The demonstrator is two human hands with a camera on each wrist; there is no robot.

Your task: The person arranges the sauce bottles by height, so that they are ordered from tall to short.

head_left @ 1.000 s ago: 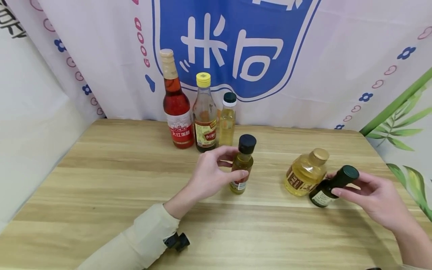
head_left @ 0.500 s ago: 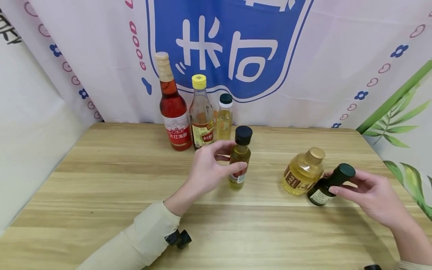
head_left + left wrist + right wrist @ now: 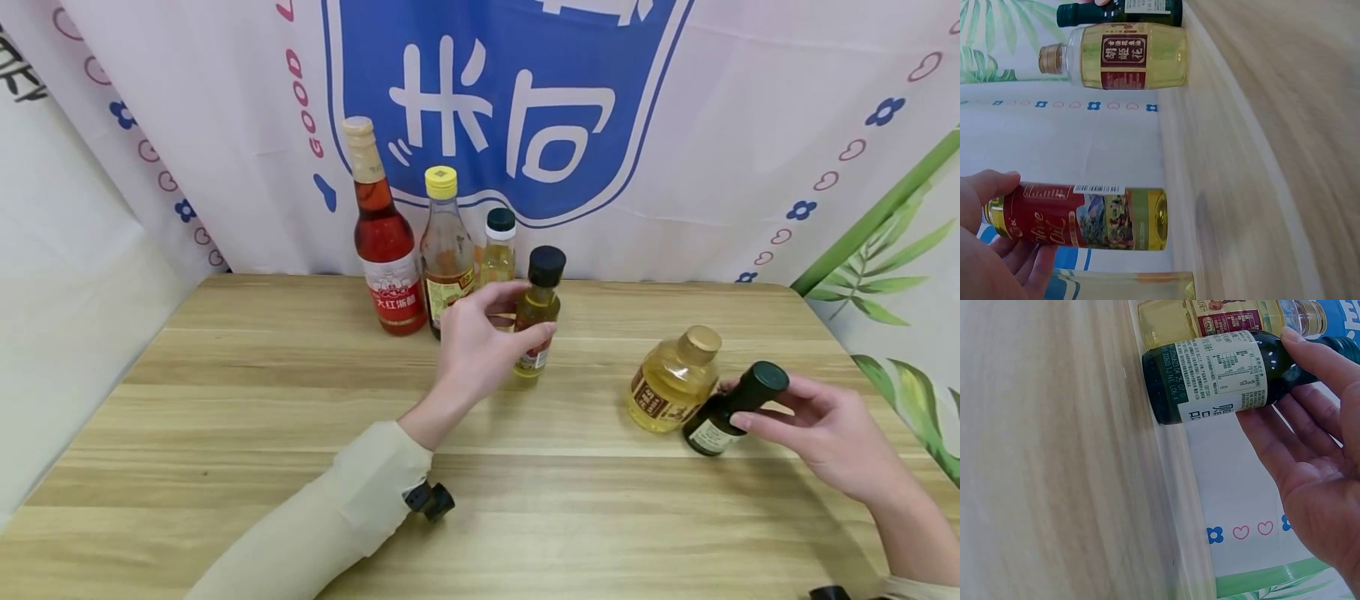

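With thumb and fingers, my left hand [image 3: 477, 342] grips the upper part of a small olive oil bottle [image 3: 538, 310] with a black cap. In the left wrist view its red label reads "Olive Oil", and its base looks slightly off the table. At the right, my right hand [image 3: 843, 437] holds a dark green bottle [image 3: 1219, 372] around its neck and shoulder. That bottle stands beside a gold-capped cooking oil bottle [image 3: 670, 387], very close to it or touching. Behind the left hand is a small oil bottle [image 3: 498, 258] with a dark green cap, its lower part hidden.
A tall red vinegar bottle [image 3: 387, 250] and a yellow-capped bottle [image 3: 447, 242] stand at the back left, lined up with the small oil bottle. All stand on a wooden table [image 3: 225, 400]. A printed white curtain [image 3: 262, 200] hangs behind the table.
My left hand has moved the olive oil bottle away from me, towards the back row and closer to the small oil bottle. The right hand and its bottle stay in place.
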